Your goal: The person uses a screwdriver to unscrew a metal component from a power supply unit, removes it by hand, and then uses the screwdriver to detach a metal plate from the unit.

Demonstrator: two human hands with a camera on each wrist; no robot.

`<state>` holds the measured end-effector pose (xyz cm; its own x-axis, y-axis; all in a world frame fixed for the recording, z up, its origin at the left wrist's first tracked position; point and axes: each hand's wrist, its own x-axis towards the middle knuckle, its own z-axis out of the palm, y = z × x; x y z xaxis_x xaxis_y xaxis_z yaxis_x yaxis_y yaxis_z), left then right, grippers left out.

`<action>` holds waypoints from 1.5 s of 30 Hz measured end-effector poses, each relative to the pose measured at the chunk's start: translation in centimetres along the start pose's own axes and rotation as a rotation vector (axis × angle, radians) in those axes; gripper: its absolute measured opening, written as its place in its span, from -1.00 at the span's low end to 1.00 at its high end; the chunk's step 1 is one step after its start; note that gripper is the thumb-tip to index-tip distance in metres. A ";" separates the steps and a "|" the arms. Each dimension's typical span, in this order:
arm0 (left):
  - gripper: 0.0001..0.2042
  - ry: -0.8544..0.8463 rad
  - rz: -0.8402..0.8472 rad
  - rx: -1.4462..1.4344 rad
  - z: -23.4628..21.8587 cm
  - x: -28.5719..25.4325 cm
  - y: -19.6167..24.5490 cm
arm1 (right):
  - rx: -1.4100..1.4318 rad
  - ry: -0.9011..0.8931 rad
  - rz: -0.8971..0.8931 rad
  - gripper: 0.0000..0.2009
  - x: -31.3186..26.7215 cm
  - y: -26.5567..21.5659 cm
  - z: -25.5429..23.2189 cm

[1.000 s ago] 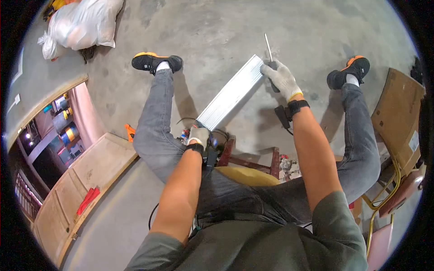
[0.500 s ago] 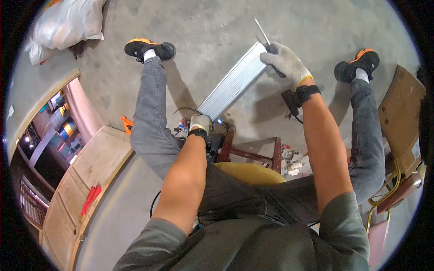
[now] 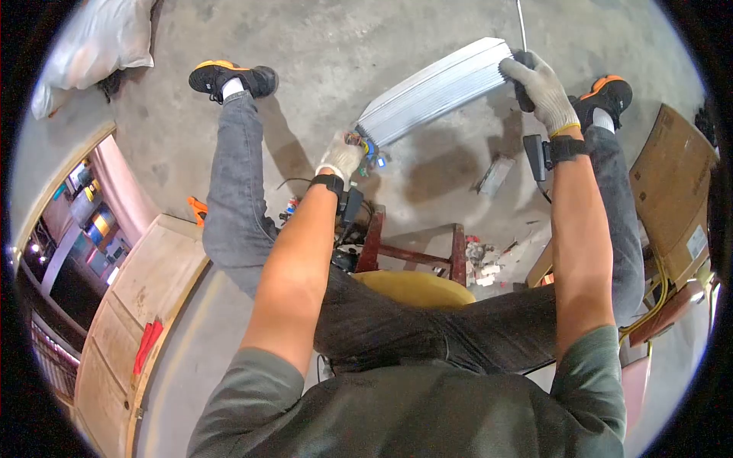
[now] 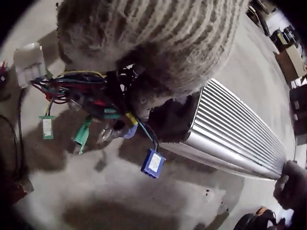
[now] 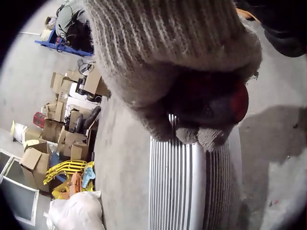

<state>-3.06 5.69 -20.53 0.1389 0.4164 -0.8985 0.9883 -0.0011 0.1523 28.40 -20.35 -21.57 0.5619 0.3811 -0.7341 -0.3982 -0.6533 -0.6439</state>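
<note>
A silver finned metal case (image 3: 435, 90) is held above the floor, slanting up to the right in the head view. My gloved left hand (image 3: 341, 158) grips the wire bundle (image 4: 72, 87) at its near end; green connectors and a blue connector (image 4: 153, 163) dangle below. At the far end my gloved right hand (image 3: 548, 91) has its fingers curled round a screwdriver's dark and red handle (image 5: 211, 98), the shaft (image 3: 522, 27) pointing away. In the right wrist view several fingertips of that hand touch the ribbed case (image 5: 177, 187).
Between the legs stand a dark red frame (image 3: 416, 256) and a yellow seat (image 3: 416, 290). Small parts (image 3: 481, 263) and a flat metal piece (image 3: 496, 175) lie on the floor. A wooden panel (image 3: 141, 290) is at left, cardboard (image 3: 672, 191) at right, a white sack (image 3: 107, 38) at upper left.
The case has swung to a flatter slant and shifted up and right, with its right end moving along with my right hand. My left hand has risen, and the flat metal piece on the floor has come into view.
</note>
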 end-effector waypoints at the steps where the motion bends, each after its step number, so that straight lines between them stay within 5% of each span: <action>1: -0.49 -0.006 0.017 0.016 0.3 1.8 -1.3 | 0.007 -0.009 0.011 -0.51 0.1 0.2 -0.1; 5: -0.49 0.257 -0.018 0.437 1.2 0.8 0.5 | -0.004 -0.037 -0.020 -0.51 0.4 1.1 0.0; 8: -0.44 0.473 0.170 0.517 1.2 -1.5 3.0 | -0.120 -0.042 -0.033 -0.50 0.3 -0.1 -0.1; 12: -0.38 0.267 0.156 0.232 0.6 -4.1 5.5 | -0.180 -0.088 -0.026 -0.50 -1.4 -0.6 0.1; 14: -0.38 0.193 0.085 0.038 0.5 -4.9 5.3 | -0.083 -0.021 -0.217 -0.52 -4.3 -1.0 1.4; 16: -0.46 0.171 0.181 -0.112 1.1 -3.6 2.8 | -0.142 0.053 -0.130 -0.65 -8.6 -3.9 3.5; 18: -0.56 -0.068 0.065 -0.609 1.2 -3.9 1.3 | -0.282 0.146 -0.214 -0.71 -11.5 -4.8 5.8; 24: -0.61 -0.264 0.136 -0.798 0.1 -7.7 1.7 | -0.404 0.436 -0.643 -0.77 -21.6 -7.4 12.9; 31: -0.58 -0.511 0.312 -0.866 -5.2 -14.2 1.4 | -0.422 0.412 -0.739 -0.72 -26.1 -7.3 19.0; 35: -0.58 -0.568 0.362 -0.637 -6.8 -12.9 -0.5 | -0.478 0.272 -0.776 -0.60 -27.9 -7.3 21.1; 38: -0.58 -0.425 0.437 -0.573 -8.2 -16.9 0.0 | -0.469 0.244 -0.765 -0.63 -28.9 -7.3 22.2; 40: -0.49 -0.202 0.511 -0.275 -9.6 -19.3 0.1 | -0.444 0.157 -0.800 -0.68 -29.0 -7.0 23.6; 45: -0.52 -0.033 0.740 0.139 -9.4 -16.3 -0.9 | -0.399 0.098 -0.825 -0.70 -29.3 -6.3 23.5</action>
<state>-6.84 7.45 -2.15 0.7695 0.2352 -0.5937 0.6346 -0.3857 0.6697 -2.63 -12.02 -1.05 0.6227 0.7813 -0.0419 0.4250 -0.3828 -0.8203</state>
